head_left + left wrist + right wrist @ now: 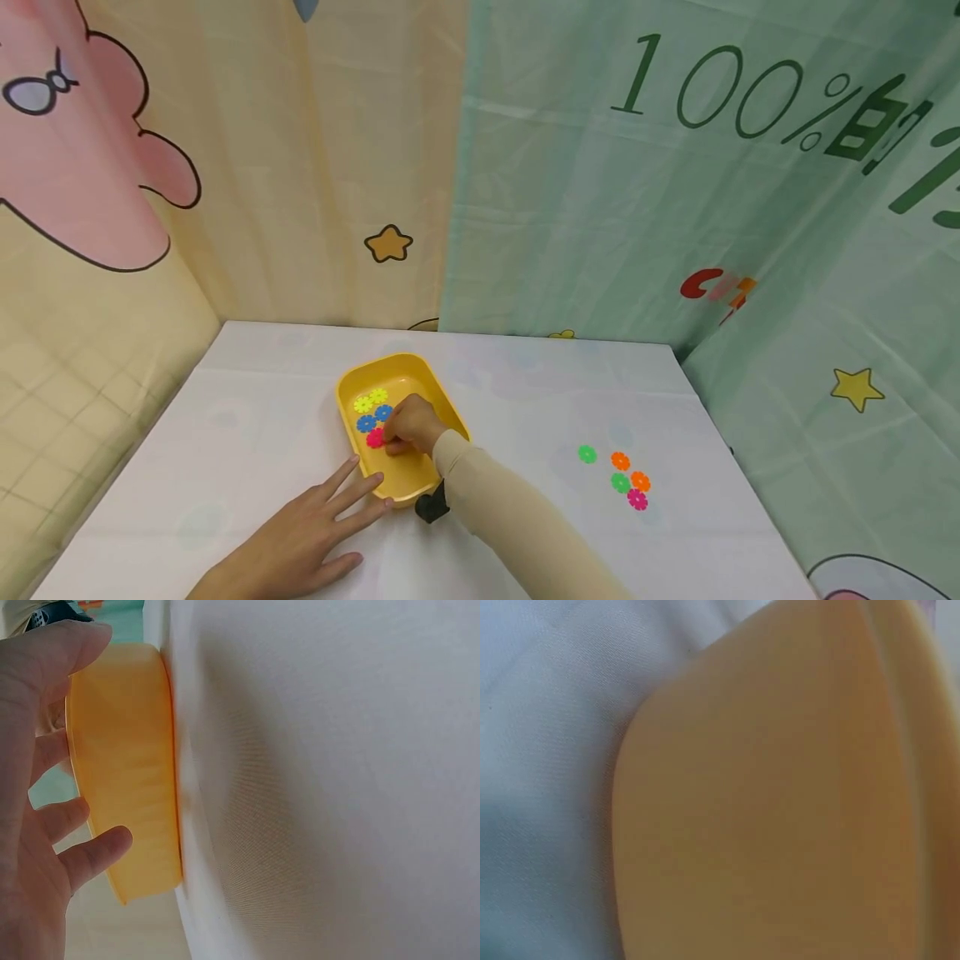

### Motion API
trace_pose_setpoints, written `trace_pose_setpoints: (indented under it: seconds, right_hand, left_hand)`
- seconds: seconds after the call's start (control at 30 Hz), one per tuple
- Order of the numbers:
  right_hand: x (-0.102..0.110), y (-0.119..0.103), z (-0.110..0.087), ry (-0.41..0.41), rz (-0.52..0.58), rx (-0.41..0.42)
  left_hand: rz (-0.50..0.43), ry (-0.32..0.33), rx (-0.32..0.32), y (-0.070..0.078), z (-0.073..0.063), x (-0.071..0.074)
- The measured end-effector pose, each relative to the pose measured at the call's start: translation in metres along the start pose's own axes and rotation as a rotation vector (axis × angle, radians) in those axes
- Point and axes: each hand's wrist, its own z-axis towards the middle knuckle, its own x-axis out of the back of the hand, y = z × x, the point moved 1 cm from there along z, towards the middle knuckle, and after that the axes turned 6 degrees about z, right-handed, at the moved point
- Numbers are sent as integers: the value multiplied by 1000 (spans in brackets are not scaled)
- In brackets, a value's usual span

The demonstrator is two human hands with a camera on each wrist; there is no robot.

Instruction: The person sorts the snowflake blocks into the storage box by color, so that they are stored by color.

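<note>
A yellow tray (408,479) holds small flower-shaped pieces. My right hand (414,423) reaches down into it, its bent fingers pinching the right edge of a pink flower-shaped piece (375,438); the fingertips are partly hidden. Just above lie two blue pieces (366,423) and two yellow-green pieces (363,405). My left hand (307,529) is spread, its straight fingers touching the tray's near left side. In the left wrist view, these fingers (97,859) lie along the rim. Only the tray's wall (765,795) fills the right wrist view; no fingers appear there.
On the white table (510,400), right of the tray, lie two green pieces (587,454), two orange pieces (620,461) and one magenta piece (637,500). A black wrist device (432,505) sits by the tray's near corner. Printed curtains (337,167) hang behind the table.
</note>
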Motion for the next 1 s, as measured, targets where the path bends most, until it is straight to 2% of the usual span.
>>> trace_pose_setpoints:
  seconds: [0.37, 0.53, 0.67, 1.0]
  right_hand:
    - [6, 0, 1, -7, -16, 0]
    - [19, -2, 2, -28, 7, 46]
    - [33, -6, 2, -30, 59, 71]
    - [64, -12, -2, -65, 276, 181]
  left_hand:
    - [13, 27, -9, 1, 2, -3]
    - [-8, -7, 6, 1, 2, -2]
    - [-20, -30, 16, 1, 2, -1]
    - [28, 20, 20, 0, 0, -3]
